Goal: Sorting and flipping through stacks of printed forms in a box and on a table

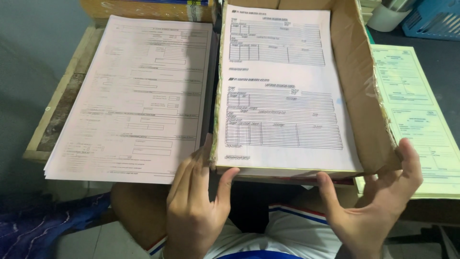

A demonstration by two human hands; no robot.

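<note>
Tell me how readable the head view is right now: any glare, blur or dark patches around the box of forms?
Head view: sharp and evenly lit on the white forms in the cardboard box; slight sheen on the box's taped right rim; the pink stack reads paler, with fainter print; deep shadow under the box front between left hand and right hand; left floor and top right corner dim.

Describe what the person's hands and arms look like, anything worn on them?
Both the left hand and right hand are bare: no gloves, rings, watch or sleeves show. Fingernails are short and unpainted. Below them shows a white garment with red and blue stripes.
</note>
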